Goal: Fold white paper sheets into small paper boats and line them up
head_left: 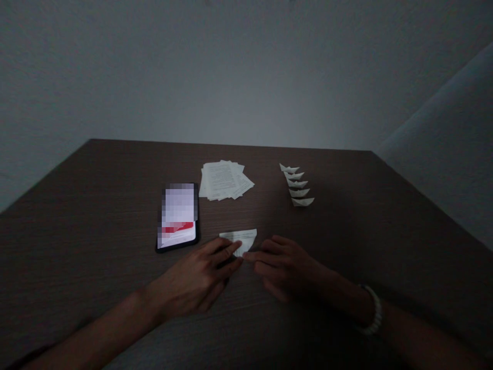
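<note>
A small piece of printed paper [248, 236], folded to a shape with a straight top edge and a narrowing bottom, lies on the table in front of me. My left hand [206, 270] holds it down, index finger across its face and thumb by the lower tip. From the other side, my right hand [281, 264] meets that lower tip with a pointed index finger, the thumb tucked close and the remaining fingers curled. Both hands partly cover the paper's lower left and bottom. A pale beaded bracelet [375, 311] circles the right wrist.
Left of the paper lies a phone [179, 210] with a lit, blurred screen. Behind it is a loose stack of printed paper sheets [223, 180]. Several folded paper boats [302, 202] stand in a row at the right. The dark wooden table [127, 164] meets a grey wall.
</note>
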Tool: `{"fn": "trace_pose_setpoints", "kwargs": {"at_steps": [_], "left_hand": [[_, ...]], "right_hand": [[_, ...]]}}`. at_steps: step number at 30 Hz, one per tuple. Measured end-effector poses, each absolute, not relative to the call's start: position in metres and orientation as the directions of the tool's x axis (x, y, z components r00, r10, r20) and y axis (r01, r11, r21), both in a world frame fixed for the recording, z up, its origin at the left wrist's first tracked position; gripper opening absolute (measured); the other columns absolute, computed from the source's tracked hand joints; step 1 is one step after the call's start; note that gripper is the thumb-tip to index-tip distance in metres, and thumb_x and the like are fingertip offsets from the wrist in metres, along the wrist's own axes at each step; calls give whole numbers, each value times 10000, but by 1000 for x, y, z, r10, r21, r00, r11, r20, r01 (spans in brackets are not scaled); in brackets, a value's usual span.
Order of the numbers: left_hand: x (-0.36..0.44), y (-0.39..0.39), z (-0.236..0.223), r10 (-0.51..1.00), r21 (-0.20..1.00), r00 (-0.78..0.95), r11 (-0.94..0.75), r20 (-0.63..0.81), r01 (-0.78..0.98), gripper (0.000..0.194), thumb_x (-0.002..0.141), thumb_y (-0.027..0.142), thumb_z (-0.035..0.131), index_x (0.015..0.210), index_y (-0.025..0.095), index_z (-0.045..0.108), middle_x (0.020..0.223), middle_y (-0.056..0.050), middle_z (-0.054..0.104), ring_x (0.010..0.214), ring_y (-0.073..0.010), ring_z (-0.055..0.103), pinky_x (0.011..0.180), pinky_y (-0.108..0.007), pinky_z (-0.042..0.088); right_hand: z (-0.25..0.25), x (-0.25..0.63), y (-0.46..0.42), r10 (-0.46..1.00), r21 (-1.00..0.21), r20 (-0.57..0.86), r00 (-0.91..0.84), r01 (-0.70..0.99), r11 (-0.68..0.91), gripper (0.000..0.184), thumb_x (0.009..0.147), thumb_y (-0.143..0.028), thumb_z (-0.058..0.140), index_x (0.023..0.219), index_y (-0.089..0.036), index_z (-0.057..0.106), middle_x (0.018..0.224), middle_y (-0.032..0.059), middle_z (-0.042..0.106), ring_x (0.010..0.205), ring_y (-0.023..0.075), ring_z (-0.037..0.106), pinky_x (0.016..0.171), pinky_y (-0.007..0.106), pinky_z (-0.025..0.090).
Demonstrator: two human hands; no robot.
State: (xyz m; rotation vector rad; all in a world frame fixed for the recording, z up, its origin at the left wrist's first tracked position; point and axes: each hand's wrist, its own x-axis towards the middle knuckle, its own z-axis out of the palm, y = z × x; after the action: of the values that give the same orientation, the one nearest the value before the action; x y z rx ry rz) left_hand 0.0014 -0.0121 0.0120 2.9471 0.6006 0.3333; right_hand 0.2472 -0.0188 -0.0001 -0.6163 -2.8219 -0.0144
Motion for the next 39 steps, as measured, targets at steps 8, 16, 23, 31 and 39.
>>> {"fn": "trace_pose_setpoints", "kwargs": {"at_steps": [8,16,23,31,39], "left_hand": [[0,-12,11,401,152,894,-914,200,376,377,856,125,445,1198,88,598,1304,-152,556,1199,-292,482,973,-417,445],[0,-13,12,414,185,883,-907,219,379,383,854,120,452,1207,98,599,1320,-144,548,1231,-289,458,989,-421,437],[0,-12,17,418,241,887,-897,198,370,380,833,115,481,1193,103,604,1276,-140,581,1239,-283,450,1012,-421,421],[1,-12,16,404,242,889,-904,217,352,369,851,95,461,1197,89,590,1230,-130,612,1244,-270,447,1028,-410,395],[1,-12,15,404,209,886,-909,229,360,363,852,112,448,1178,94,606,1272,-145,587,1223,-283,462,981,-426,430]], "right_hand": [[1,256,-19,527,-101,237,-816,519,849,101,818,-165,539,895,-162,604,1236,49,620,862,193,517,718,345,424],[-4,263,-16,607,-120,258,-752,599,792,190,805,-187,553,984,-155,609,1200,70,638,912,228,516,787,380,450],[5,257,-18,437,-87,199,-877,428,900,219,855,-168,513,1057,-147,594,1304,78,570,1116,216,493,941,377,428],[-1,257,-15,439,-155,182,-880,416,896,346,851,-153,492,1192,-132,542,1232,91,607,1147,211,481,954,376,416],[4,259,-13,532,-138,178,-828,514,846,431,834,-160,503,1259,-87,492,1047,127,642,943,215,537,787,352,459]]}}
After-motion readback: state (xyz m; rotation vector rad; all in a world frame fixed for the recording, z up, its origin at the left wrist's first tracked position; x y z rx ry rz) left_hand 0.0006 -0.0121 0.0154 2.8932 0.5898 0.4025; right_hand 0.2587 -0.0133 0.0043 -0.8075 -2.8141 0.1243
